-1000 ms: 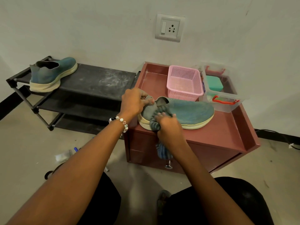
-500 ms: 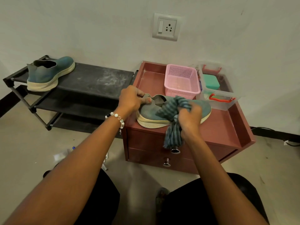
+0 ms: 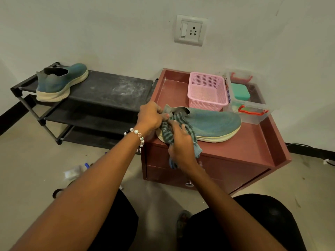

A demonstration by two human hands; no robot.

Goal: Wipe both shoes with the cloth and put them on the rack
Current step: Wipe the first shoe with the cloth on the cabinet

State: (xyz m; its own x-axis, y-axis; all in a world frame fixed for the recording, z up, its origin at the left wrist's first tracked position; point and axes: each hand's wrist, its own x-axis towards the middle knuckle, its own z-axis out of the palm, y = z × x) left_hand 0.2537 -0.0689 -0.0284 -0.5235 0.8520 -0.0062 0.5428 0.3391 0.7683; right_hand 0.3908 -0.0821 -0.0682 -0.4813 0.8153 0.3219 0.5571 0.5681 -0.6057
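Right hand (image 3: 179, 142) bunched round the striped cloth (image 3: 167, 130), pressed to the heel of the teal slip-on shoe (image 3: 208, 124). Left hand (image 3: 150, 116) pinching that heel collar, steadying it on the maroon drawer unit (image 3: 244, 151). Judged: wiping the second shoe. Next: finishing, then lifting it onto the black rack (image 3: 108, 91) beside the other shoe (image 3: 61, 82).

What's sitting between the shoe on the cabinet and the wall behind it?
In the head view, a pink basket stands between the shoe and the wall, with a clear plastic box beside it.
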